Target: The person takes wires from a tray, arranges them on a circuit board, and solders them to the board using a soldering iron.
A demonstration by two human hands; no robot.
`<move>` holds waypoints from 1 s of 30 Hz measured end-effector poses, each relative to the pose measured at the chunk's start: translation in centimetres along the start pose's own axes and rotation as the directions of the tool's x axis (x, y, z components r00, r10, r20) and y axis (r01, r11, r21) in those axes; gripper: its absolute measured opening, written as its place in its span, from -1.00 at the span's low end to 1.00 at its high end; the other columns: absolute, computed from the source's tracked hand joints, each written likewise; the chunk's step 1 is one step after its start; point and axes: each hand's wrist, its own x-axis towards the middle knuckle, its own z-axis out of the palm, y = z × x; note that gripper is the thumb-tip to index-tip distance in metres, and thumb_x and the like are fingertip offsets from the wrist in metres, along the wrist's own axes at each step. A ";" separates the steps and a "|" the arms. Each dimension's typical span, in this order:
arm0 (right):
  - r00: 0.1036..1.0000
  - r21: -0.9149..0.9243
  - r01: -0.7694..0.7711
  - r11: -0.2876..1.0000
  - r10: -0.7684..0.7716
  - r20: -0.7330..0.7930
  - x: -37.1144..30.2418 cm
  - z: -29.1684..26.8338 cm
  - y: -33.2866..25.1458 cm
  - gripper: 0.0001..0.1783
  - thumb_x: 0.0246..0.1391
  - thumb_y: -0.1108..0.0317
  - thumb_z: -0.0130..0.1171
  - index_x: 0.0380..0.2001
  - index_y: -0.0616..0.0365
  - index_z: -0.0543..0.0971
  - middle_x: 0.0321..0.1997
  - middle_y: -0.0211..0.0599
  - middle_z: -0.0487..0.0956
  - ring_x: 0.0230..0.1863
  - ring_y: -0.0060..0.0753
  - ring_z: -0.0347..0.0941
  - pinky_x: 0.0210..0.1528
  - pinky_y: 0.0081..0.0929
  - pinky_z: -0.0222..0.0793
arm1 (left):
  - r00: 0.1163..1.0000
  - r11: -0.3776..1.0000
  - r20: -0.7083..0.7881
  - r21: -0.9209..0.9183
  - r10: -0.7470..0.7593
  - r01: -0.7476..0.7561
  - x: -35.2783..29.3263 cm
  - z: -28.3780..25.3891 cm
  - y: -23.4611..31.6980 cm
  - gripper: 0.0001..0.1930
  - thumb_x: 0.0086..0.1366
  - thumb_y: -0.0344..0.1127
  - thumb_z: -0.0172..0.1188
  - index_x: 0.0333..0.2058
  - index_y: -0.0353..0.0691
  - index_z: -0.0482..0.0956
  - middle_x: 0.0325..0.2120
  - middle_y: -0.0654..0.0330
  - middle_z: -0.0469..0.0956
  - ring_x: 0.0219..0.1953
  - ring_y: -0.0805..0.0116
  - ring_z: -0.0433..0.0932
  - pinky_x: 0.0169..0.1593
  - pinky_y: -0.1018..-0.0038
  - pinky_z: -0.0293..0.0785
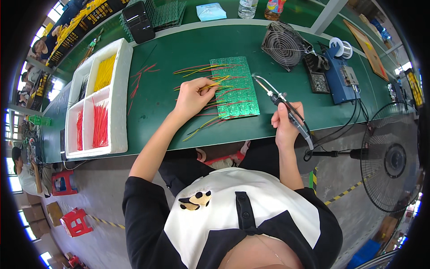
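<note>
A green circuit board panel [247,89] lies on the bench in front of me, with red and yellow wires attached along it and trailing off its left side. Over the panel's left edge, the fingers of my left hand [192,97] are pinched on a yellow wire [221,80]; the fingertips partly hide its end. My right hand [286,123] grips a soldering iron [273,96] with a curved feed tube along it. The iron's tip points up and left, beside the panel's right edge and apart from it.
At left, a white foam tray [120,98] holds yellow, red and dark wires; loose red wires [136,85] lie beside it. A fume fan [283,47], a blue soldering station [338,74] with a solder spool [341,48], and a floor fan [394,160] stand to the right.
</note>
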 end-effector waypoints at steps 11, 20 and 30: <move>0.977 -0.059 -0.124 0.991 0.132 0.165 -0.3 1.1 0.2 -0.78 0.00 0.47 0.17 -0.40 0.21 0.30 -0.63 -0.33 0.46 -0.69 -0.71 0.32 -0.69 -0.78 0.16 | 0.999 0.999 -0.010 0.002 0.042 -0.042 -0.3 0.1 -0.9 -0.87 0.00 -0.49 0.23 -0.40 -0.31 0.60 -0.76 0.32 0.30 -0.71 0.69 0.13 -0.63 0.66 0.07; 0.969 -0.107 -0.153 0.982 0.171 0.180 -0.1 1.2 0.2 -0.78 0.00 0.45 0.17 -0.41 0.21 0.30 -0.67 -0.35 0.46 -0.72 -0.73 0.29 -0.71 -0.78 0.13 | 1.000 1.000 0.013 0.001 0.007 -0.007 -0.3 0.1 -1.2 -0.87 0.02 -0.51 0.22 -0.39 -0.33 0.60 -0.70 0.29 0.42 -0.68 0.70 0.19 -0.61 0.69 0.12; 0.966 -0.131 -0.142 0.981 0.166 0.198 -0.1 1.2 0.3 -0.78 0.00 0.44 0.17 -0.42 0.23 0.31 -0.68 -0.34 0.46 -0.73 -0.73 0.28 -0.71 -0.78 0.13 | 1.000 1.000 -0.016 -0.014 0.012 -0.012 -0.3 0.2 -1.1 -0.87 -0.04 -0.46 0.23 -0.43 -0.28 0.61 -0.83 0.27 0.22 -0.75 0.57 0.14 -0.64 0.58 0.13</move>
